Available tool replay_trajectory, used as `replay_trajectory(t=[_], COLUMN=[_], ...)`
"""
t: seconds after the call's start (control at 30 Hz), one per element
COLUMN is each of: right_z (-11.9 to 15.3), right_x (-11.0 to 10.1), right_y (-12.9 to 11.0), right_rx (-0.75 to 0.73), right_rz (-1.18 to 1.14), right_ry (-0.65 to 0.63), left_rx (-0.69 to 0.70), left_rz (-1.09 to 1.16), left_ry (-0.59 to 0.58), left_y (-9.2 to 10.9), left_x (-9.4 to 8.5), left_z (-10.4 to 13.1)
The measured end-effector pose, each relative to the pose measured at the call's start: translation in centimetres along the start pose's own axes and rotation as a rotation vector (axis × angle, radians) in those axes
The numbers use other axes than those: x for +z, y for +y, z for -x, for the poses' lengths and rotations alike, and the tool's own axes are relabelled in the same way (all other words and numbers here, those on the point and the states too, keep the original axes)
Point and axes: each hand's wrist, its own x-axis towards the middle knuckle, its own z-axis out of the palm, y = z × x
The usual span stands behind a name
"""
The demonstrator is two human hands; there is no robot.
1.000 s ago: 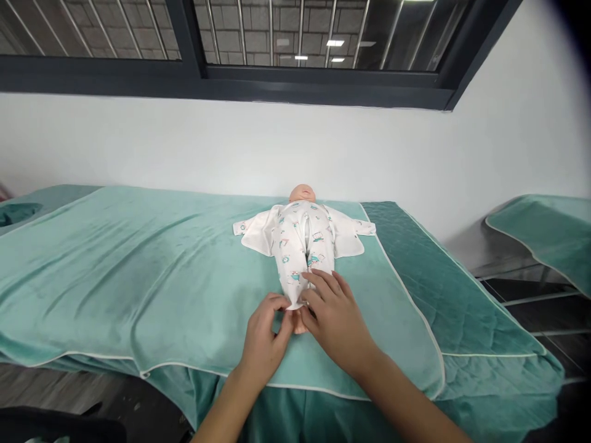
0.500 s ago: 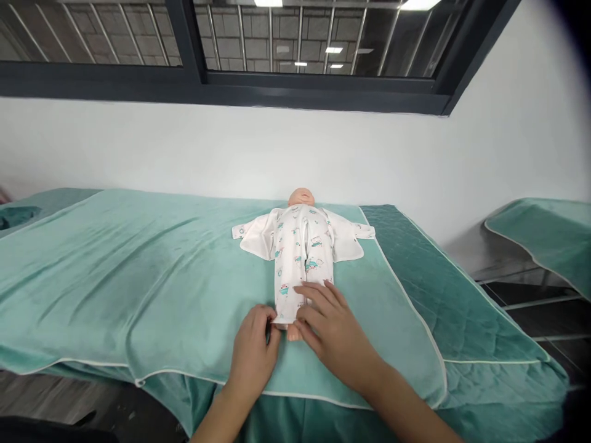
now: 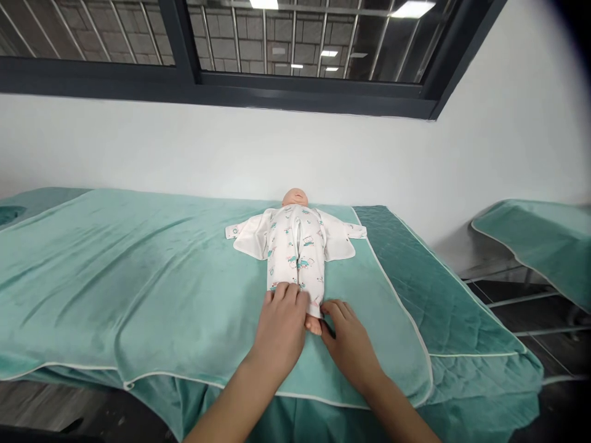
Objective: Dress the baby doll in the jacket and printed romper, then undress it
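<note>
A baby doll (image 3: 295, 197) lies on its back on the green sheet, its head toward the wall. It wears white printed clothes (image 3: 309, 261), with both sleeves spread sideways and the trouser legs toward me. My left hand (image 3: 282, 320) lies over the lower end of the left trouser leg, its fingers close together, hiding the cuff and the foot there. At the other cuff, my right hand (image 3: 346, 335) pinches the outer edge of the fabric between thumb and fingers. A bare doll foot (image 3: 313, 324) sticks out between my hands.
The light green sheet (image 3: 175, 289) covers the bed over a darker quilted cover (image 3: 415, 277). Behind it stand a white wall (image 3: 207, 154) and a dark-framed window (image 3: 305, 98). Another green-covered surface (image 3: 545, 240) is at the right, near metal bars.
My left hand has moved from the outer edge of the left cuff up onto that trouser leg. My right hand has shifted off the legs to the right cuff's outer edge. The view has shifted slightly.
</note>
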Motion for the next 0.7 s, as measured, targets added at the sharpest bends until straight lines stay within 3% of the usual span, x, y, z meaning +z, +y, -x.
replay_trajectory(t=[0.13, 0.37, 0.47, 0.57, 0.7], right_z=[-0.5, 0.6, 1.5, 2.5, 3.1], right_x=[0.1, -2.2, -2.3, -1.7, -1.7], right_y=[0.4, -0.6, -0.6, 0.4, 0.8], right_rx=[-0.019, -0.104, -0.104, -0.072, -0.055], right_rz=[-0.029, -0.206, -0.181, -0.142, -0.105], right_ry=[0.037, 0.127, 0.113, 0.057, 0.084], left_rx=[0.031, 0.080, 0.117, 0.120, 0.021], left_rz=[-0.023, 0.270, 0.305, 0.317, 0.346], left_ry=[-0.006, 0.150, 0.148, 0.143, 0.257], left_y=[-0.3, 0.1, 0.0, -0.9, -3.1], left_x=[0.4, -0.6, -0.4, 0.4, 1.3], left_z=[-0.3, 1.2, 2.0, 3.0, 4.9])
